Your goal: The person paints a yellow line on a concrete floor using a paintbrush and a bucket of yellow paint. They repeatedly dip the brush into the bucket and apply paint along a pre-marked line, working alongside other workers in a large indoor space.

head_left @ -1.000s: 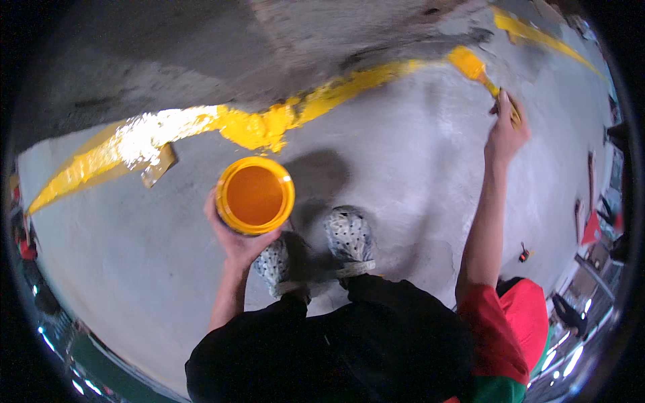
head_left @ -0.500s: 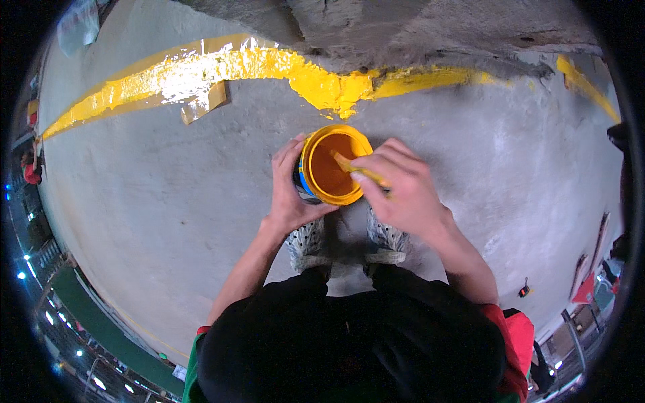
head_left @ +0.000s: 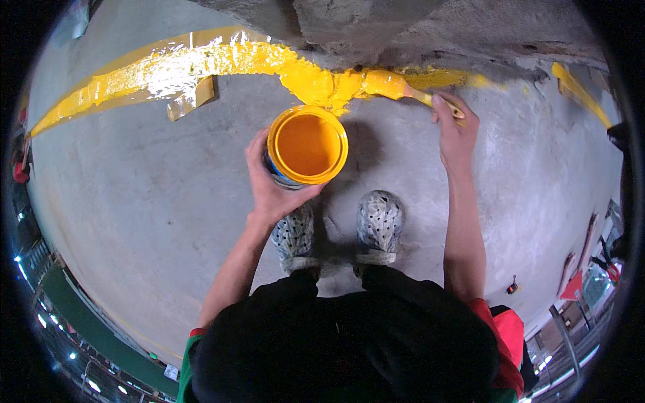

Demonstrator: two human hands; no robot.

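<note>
Head view, looking straight down past my knees. My left hand (head_left: 272, 185) is wrapped around the side of the open paint can (head_left: 307, 146), fingers curled closed on its wall, holding it upright above the concrete floor (head_left: 168, 221) just ahead of my two perforated clogs (head_left: 336, 232). The can is well filled with yellow paint, its round mouth facing up at the camera, so its long axis runs vertically, toward me.

My right hand (head_left: 455, 127) is closed around the handle of a paintbrush (head_left: 422, 96), thumb laid along the top. The brush's long axis runs from my hand at the right, up and to the left; the bristle end points left, toward the thickest patch of fresh paint, and rests on the yellow stripe (head_left: 201, 64) where the floor meets the rough concrete curb (head_left: 416, 27) (the bristles merge with the wet paint, so their exact tip is hard to tell).

Step in hand, as I judge it: laying paint along the stripe, with the loaded brush on the section to the right of the can. That section looks thinner and duller than the glossy run at the left. The next move, by my reading, calls for a steady drag along the line of the curb, brush kept in line with the stripe, and the can held level so nothing slops over its rim.

A small flat scrap, tape or board (head_left: 191, 99), lies just below the stripe at the left.
</note>
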